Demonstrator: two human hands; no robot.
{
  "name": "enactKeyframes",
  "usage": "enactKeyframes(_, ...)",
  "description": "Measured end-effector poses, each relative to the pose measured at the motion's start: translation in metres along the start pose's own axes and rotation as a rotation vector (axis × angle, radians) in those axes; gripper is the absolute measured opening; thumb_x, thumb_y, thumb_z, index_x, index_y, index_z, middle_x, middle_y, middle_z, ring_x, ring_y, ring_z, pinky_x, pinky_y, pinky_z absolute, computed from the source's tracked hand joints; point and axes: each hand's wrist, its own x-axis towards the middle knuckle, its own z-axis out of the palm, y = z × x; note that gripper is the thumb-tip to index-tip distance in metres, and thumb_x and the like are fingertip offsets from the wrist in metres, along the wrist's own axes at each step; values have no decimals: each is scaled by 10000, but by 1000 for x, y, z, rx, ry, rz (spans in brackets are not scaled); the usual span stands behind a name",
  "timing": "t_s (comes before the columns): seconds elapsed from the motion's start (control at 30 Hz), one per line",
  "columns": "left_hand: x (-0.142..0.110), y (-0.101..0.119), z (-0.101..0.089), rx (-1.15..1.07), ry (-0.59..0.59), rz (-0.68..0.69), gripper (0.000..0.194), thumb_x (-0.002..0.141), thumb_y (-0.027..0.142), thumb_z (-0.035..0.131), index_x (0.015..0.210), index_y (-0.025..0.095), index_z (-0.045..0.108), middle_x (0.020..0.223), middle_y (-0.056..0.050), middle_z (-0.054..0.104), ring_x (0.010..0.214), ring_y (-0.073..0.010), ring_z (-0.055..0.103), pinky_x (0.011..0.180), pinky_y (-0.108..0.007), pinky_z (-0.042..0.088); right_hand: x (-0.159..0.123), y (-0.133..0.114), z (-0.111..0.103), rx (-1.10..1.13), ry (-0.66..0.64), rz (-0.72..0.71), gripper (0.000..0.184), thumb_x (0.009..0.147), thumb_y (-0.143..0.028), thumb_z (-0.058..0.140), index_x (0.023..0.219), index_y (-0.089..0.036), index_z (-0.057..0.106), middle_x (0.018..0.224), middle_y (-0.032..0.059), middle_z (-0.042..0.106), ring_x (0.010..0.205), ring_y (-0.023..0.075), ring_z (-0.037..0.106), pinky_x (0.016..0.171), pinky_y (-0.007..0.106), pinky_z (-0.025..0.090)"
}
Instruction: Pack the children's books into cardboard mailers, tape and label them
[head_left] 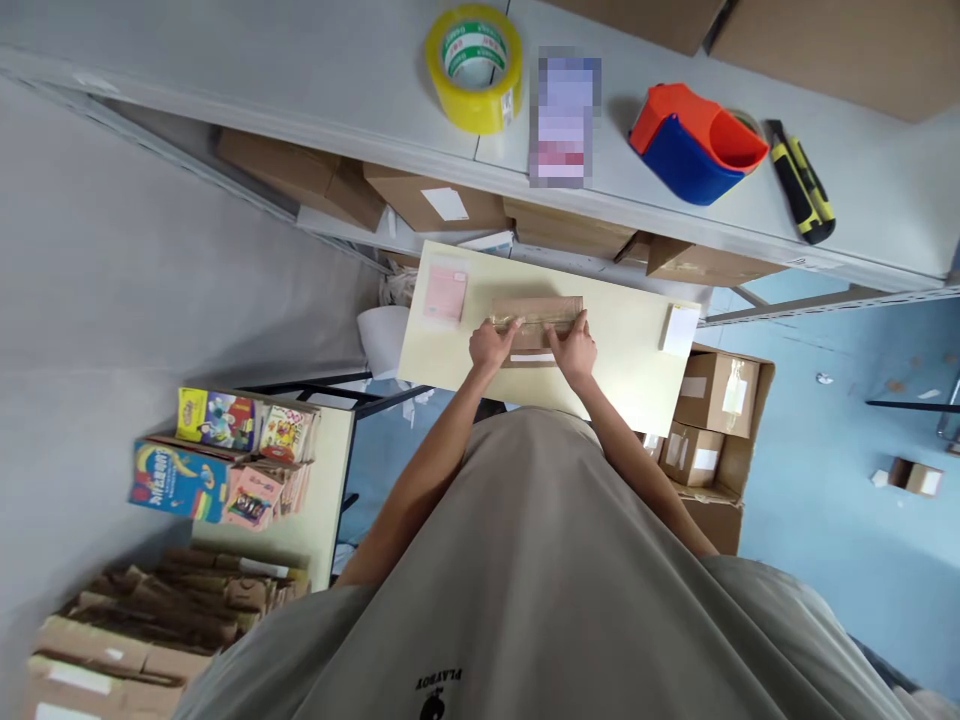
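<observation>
A small flat brown cardboard box (537, 311) lies on a pale yellow table (615, 350) in front of me. My left hand (491, 345) presses on the box's left part with fingers curled at its edge. My right hand (574, 348) grips the right part, fingers pinched on the top edge. A strip of clear tape seems to run along the box's top. A pink slip (445, 292) lies to the left on the table and a white pad (681, 328) at the right edge.
A grey shelf (300, 80) above holds a yellow tape roll (474, 65), an orange-blue tape dispenser (694, 140) and a yellow utility knife (802, 182). Cardboard boxes (712, 420) stand at the right, colourful packets (225, 455) and flattened cartons (150, 610) at the left.
</observation>
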Motion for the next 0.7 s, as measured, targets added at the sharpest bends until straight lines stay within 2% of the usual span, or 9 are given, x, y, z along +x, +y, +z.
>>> enactKeyframes(0.1,1,-11,0,-11,-4,73,483,1191,633,590,1129,208,811,1265,-225,885,1290,-423,821,1076,-445,597,4,10,4,33,-6,30,931,1153,-598,571,1880,-63,339,1669,304,704,1401,456,755,1112,484,595)
enactKeyframes(0.17,5,-20,-3,-50,-21,109,470,1237,534,505,1010,228,780,1163,-175,885,1222,-378,831,1054,-411,586,7,18,1,64,-25,12,832,1199,-550,493,1877,-80,390,1422,256,850,1289,401,803,1042,431,589)
enactKeyframes(0.23,9,-30,-8,-131,-55,144,495,1250,486,470,919,232,737,1044,-129,862,1131,-321,835,1013,-363,588,9,25,-3,80,-37,-29,766,1231,-508,409,1875,-93,415,1264,217,893,1187,359,823,969,388,572)
enactKeyframes(0.3,11,-41,-12,-253,-96,193,436,1233,467,514,956,221,743,1050,-102,858,1089,-262,826,990,-309,594,7,30,-6,68,-31,-62,734,1243,-478,340,1868,-102,425,1256,214,892,1147,344,813,929,369,553)
enactKeyframes(0.37,11,-49,-13,-370,-106,228,320,1199,437,585,1106,204,785,1181,-100,875,1122,-217,814,1007,-269,596,5,33,-6,43,-25,-77,696,1247,-455,277,1814,-113,492,1269,219,884,1120,343,797,910,360,532)
enactKeyframes(0.43,8,-54,-11,-417,-66,215,277,1163,395,646,1240,186,811,1308,-118,872,1162,-200,805,1052,-263,598,3,33,-3,23,-13,-82,635,1252,-451,248,1648,-135,631,1217,214,879,1055,333,782,880,348,506)
enactKeyframes(0.5,6,-56,-6,-389,-7,183,283,1142,373,682,1258,170,843,1331,-138,863,1153,-206,802,1091,-286,601,4,33,1,11,1,-79,546,1257,-462,272,1394,-188,724,1115,184,869,962,305,755,844,331,483)
enactKeyframes(0.6,9,-55,1,-348,62,201,253,1127,353,714,1185,183,892,1222,-122,856,1111,-223,788,1098,-328,614,9,34,5,28,32,-68,417,1245,-453,367,1072,-255,691,975,123,833,842,258,682,804,322,472)
enactKeyframes(0.7,15,-56,0,-408,116,276,157,1071,275,776,1055,199,913,1017,-79,813,999,-233,775,1013,-348,635,13,41,4,160,57,-89,447,1220,-512,443,896,-266,629,824,70,753,766,230,625,773,331,500)
